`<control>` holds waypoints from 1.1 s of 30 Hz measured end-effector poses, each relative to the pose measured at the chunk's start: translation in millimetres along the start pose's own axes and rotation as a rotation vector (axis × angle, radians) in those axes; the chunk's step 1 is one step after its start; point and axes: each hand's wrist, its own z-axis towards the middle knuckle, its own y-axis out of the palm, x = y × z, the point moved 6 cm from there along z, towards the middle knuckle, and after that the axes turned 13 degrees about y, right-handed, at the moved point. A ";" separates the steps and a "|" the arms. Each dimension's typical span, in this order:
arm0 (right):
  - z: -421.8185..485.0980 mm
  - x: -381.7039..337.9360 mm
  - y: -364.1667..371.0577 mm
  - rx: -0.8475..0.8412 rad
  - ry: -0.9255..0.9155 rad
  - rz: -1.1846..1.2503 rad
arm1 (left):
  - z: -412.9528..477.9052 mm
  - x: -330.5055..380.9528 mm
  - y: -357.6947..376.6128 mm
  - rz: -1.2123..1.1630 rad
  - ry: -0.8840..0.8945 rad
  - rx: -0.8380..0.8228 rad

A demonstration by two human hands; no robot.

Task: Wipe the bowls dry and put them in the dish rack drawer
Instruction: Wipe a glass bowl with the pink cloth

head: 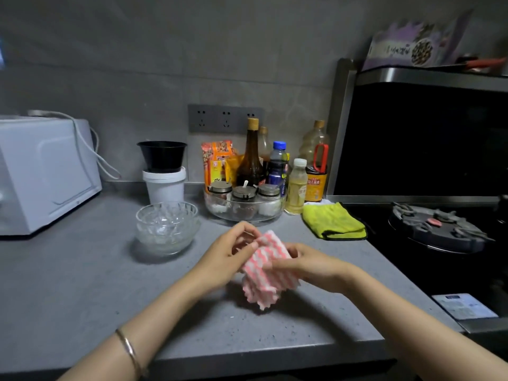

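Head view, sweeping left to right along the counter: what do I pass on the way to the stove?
White appliance → stacked glass bowls → pink checked cloth → yellow cloth → stove burner.

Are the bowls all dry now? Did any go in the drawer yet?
Not yet. Done: nothing that shows; the glass bowls sit stacked on the counter, with no hand on them. In hand: the left hand and right hand both hold the pink-and-white cloth, away from the bowls. Left: wiping each bowl and putting them away; the drawer is out of view.
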 end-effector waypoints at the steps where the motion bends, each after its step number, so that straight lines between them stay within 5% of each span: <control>1: 1.5 -7.8 6.9 -0.056 0.005 0.074 | 3.5 6.6 -5.5 0.012 0.029 0.009; 6: 27.1 -27.7 36.4 -0.159 0.126 0.427 | 17.3 16.2 -48.9 0.277 0.099 0.080; 12: 58.0 -43.0 53.6 -0.136 0.182 0.719 | -4.2 -32.5 -147.4 0.882 -0.246 0.203; 15: 70.2 -47.4 61.6 -0.148 0.184 0.715 | -16.2 -56.3 -165.6 0.864 -0.351 0.149; 27: 80.0 -49.8 70.4 -0.042 0.212 0.696 | -23.6 -61.9 -162.0 0.723 -0.244 0.184; 33: 64.1 -61.4 54.6 0.038 0.104 0.759 | -14.9 -26.5 -172.1 0.553 -0.052 0.410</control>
